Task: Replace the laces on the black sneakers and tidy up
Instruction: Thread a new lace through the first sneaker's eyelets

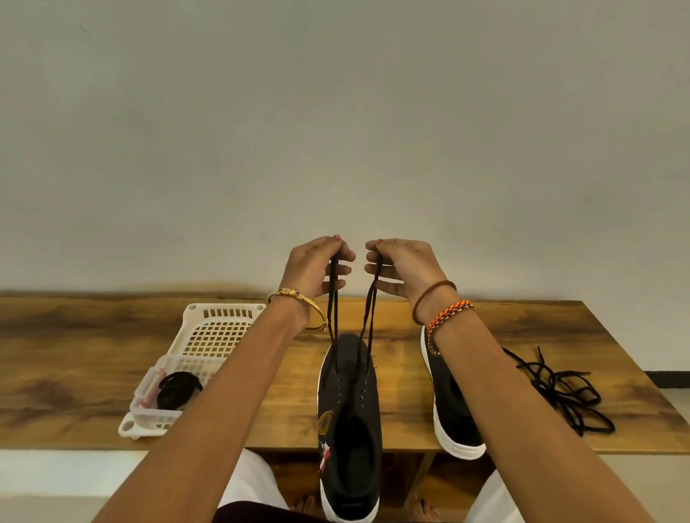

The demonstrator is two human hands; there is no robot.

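A black sneaker with a white sole (350, 429) lies on the wooden table (80, 355), toe pointing away, heel over the near edge. A black lace (332, 314) runs up from its front eyelets in two strands. My left hand (316, 269) pinches the left strand, and my right hand (401, 266) pinches the right strand; both are raised above the toe. A second black sneaker (455, 415) stands to the right, partly hidden by my right forearm. A loose tangle of black laces (562, 390) lies at the table's right.
A white plastic basket (204, 348) sits on the table's left, holding a coiled black lace (178, 388) and a pink item. A plain wall stands just behind the table. My bare feet show on the floor under the table.
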